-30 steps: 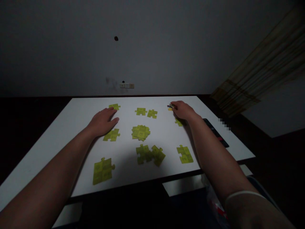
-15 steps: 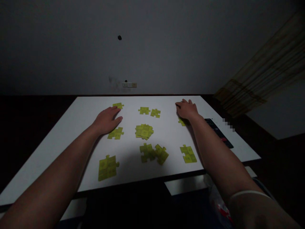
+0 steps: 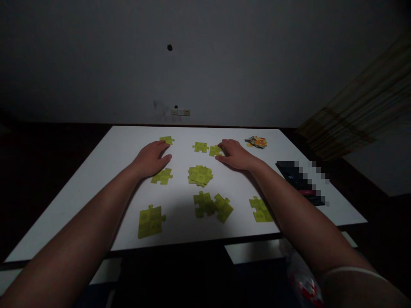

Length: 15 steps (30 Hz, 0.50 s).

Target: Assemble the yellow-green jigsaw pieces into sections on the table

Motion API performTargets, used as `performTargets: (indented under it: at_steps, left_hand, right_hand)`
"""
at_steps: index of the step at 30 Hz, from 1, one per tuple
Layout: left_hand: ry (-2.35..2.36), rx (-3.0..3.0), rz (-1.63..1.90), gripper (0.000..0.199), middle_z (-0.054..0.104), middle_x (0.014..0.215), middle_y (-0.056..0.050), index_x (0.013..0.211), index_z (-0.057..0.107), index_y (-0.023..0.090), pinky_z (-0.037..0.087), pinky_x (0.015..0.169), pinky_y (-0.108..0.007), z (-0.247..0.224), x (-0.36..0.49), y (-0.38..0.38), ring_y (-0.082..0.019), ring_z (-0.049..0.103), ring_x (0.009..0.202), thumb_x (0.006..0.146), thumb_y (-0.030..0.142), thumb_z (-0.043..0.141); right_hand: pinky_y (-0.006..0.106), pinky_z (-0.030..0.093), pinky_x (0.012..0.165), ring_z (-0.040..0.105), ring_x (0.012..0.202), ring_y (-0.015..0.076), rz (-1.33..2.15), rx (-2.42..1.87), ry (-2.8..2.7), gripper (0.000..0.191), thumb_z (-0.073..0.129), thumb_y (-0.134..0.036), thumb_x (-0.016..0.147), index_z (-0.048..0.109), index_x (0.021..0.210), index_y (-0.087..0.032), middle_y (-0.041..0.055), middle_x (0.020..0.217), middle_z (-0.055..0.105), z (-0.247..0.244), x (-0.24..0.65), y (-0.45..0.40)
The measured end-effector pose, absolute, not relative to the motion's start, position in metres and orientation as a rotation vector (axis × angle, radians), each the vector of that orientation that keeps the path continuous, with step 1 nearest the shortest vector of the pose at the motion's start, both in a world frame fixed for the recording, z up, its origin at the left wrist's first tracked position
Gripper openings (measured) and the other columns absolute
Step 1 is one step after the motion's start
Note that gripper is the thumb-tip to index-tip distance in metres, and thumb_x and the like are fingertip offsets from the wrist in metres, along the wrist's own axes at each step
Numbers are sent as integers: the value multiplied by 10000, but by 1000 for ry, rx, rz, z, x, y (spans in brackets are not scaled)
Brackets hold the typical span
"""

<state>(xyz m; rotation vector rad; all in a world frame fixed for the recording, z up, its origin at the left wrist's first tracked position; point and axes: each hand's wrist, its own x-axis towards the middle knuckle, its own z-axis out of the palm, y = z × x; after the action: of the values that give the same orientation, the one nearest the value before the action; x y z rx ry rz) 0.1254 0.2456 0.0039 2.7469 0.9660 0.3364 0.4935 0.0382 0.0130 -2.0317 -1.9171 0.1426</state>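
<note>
1. The left hand [image 3: 149, 159] has loose, parted fingers between the far-left puzzle piece [image 3: 166, 140] and the left-middle piece [image 3: 162, 176]; contact is unclear.
2. The right hand's [image 3: 239, 156] thumb and fingers straddle the right edge of the far-centre piece [image 3: 214, 150]; whether they pinch it, I cannot tell.
3. A leftward push could knock its neighbour [image 3: 201, 147] askew.
4. On the white surface [image 3: 96, 179], a careless sleeve or palm could scatter the loose central stack [image 3: 200, 175].
</note>
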Motion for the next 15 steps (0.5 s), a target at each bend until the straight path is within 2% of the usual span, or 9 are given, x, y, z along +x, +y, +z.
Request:
performTargets:
  at_steps: [4,7,9,11,13,15]
  left_hand:
    - [959,2732,362,701,620,1856,-165,1693,716,215,405,1468,-646,4,125,245,-426,539,1752,1105,574,588]
    - [952,2727,360,711,620,1853,-177,1693,714,211,410,1463,-662,4,126,244,-430,533,1757,1111,597,583]
    - [956,2722,353,713,623,1851,-172,1692,713,214,402,1469,-653,4,126,243,-426,529,1759,1110,603,581]
    - [965,2716,357,705,626,1851,-159,1690,715,224,395,1476,-645,5,126,242,-423,530,1757,1106,596,581]
    - [969,2710,369,695,634,1845,-148,1684,721,235,398,1475,-640,5,127,242,-421,537,1750,1103,591,583]
    - [965,2709,375,694,644,1835,-152,1673,730,229,406,1472,-630,5,127,242,-420,544,1744,1101,594,586]
  right_hand:
    - [672,537,1302,704,1436,452,256,-2016,-1807,400,877,-415,964,818,1320,-243,197,1482,795,14,501,38]
    - [630,558,1255,715,1373,433,318,-1959,-1746,388,933,-351,864,801,1215,-252,187,1435,790,18,501,35]
    - [563,609,1120,745,1197,379,385,-1894,-1683,429,952,-339,800,774,1181,-257,151,1303,806,20,496,34]
    - [468,613,916,715,968,297,504,-1812,-1575,458,954,-367,762,735,1151,-264,76,1084,787,19,488,34]
    - [389,545,767,632,808,232,595,-1726,-1438,436,929,-418,762,690,1098,-274,-6,896,702,14,479,37]
    - [350,479,704,569,737,201,587,-1676,-1309,407,885,-446,775,672,1080,-280,-55,803,623,8,471,43]
